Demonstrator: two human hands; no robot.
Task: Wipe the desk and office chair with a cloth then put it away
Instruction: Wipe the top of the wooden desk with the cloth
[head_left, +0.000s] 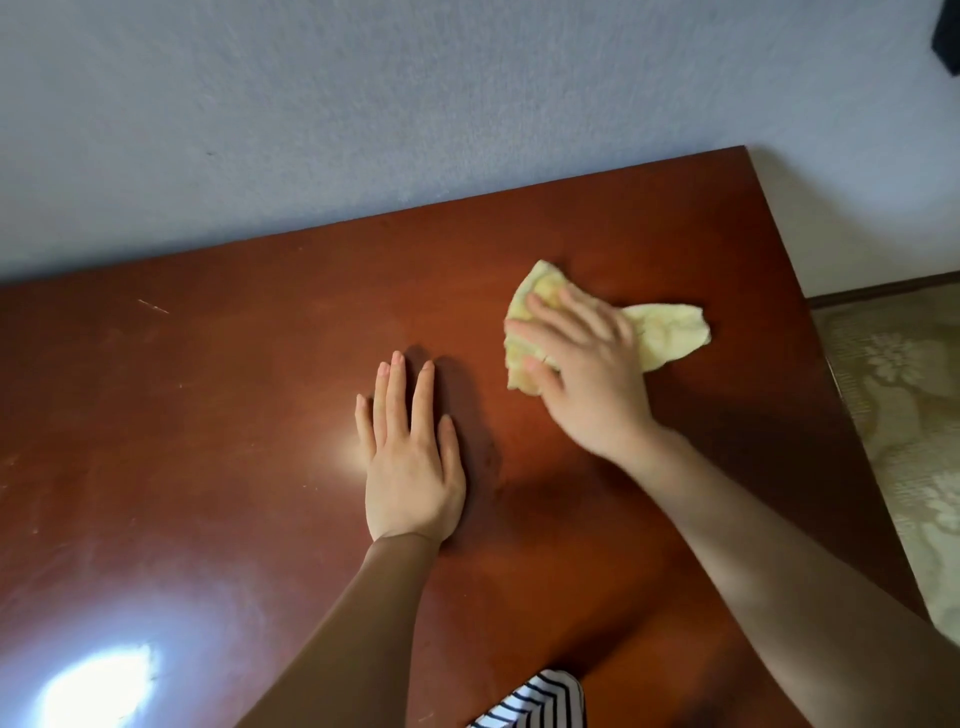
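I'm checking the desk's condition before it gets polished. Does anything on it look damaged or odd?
A thin pale scratch marks the desk near its far left edge, by the wall. Faint smudges dull the left part. Otherwise nothing odd: the right hand presses the yellow cloth flat, and the left hand rests open.

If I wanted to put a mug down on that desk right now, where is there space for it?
Most of the desk is bare: the wide stretch between the wall and the left hand, and the near left part where light glares. The right side is taken: the right hand presses the yellow cloth there, leaving only a narrow strip toward the right edge.
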